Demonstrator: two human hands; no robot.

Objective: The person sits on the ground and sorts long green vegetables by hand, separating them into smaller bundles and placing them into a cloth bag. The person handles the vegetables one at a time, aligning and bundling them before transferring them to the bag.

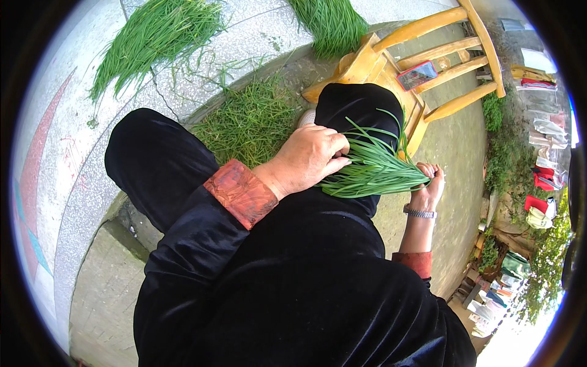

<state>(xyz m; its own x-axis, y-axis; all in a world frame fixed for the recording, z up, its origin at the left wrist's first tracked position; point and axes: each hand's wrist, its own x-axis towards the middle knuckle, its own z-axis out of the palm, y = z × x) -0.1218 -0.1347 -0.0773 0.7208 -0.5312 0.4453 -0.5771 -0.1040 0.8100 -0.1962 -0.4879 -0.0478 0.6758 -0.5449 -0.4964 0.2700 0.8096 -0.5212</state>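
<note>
My right hand (430,180) is closed around the narrow, gathered end of a bunch of long green chives (376,172), at the right above the ground. From that fist the blades fan out leftward over my black-clothed lap. My left hand (309,153), back upward, has its fingers curled at the loose, spread end, with thumb and forefinger on some blades; its fingertips are partly hidden. Below and beyond my left hand, between my knees, lies a heap of loose green and yellowish blades (247,121).
Two larger piles of chives, one at the upper left (156,41) and one at the top (332,25), lie on a speckled stone ledge (247,34) with scattered blades. A wooden chair (403,98) beside my right knee carries a phone (417,75). Laundry hangs at the far right.
</note>
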